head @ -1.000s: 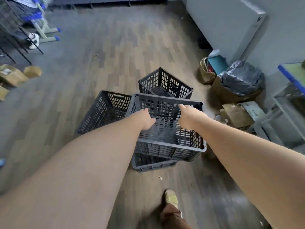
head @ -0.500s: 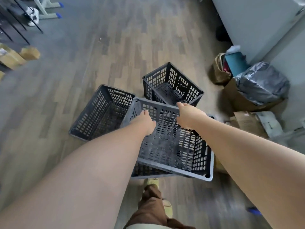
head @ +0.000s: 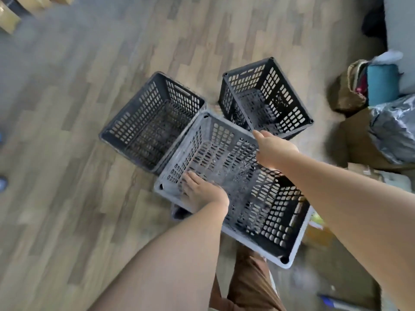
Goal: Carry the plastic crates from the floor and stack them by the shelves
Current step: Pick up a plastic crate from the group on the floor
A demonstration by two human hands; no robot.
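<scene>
My left hand point(head: 202, 194) has its fingers point(head: 187, 179) wrapped over the near rim of the grey crate point(head: 238, 189), and my right hand point(head: 276, 149) clasps the far rim. I hold that crate up, tilted, above the floor point(head: 67, 131) and over another crate's corner point(head: 179, 213). Two dark crates point(head: 152, 122) point(head: 267, 97) sit on the floor just beyond. No shelves in view, so I judge the carrying has barely begun.

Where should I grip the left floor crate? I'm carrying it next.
Probably by the rims of its two short ends, hands coming down from above. The left crate sits upright and open-topped, and a handle slot shows near the top of its far end wall. Its right side lies close to the held crate, so reach the ends instead.
</scene>
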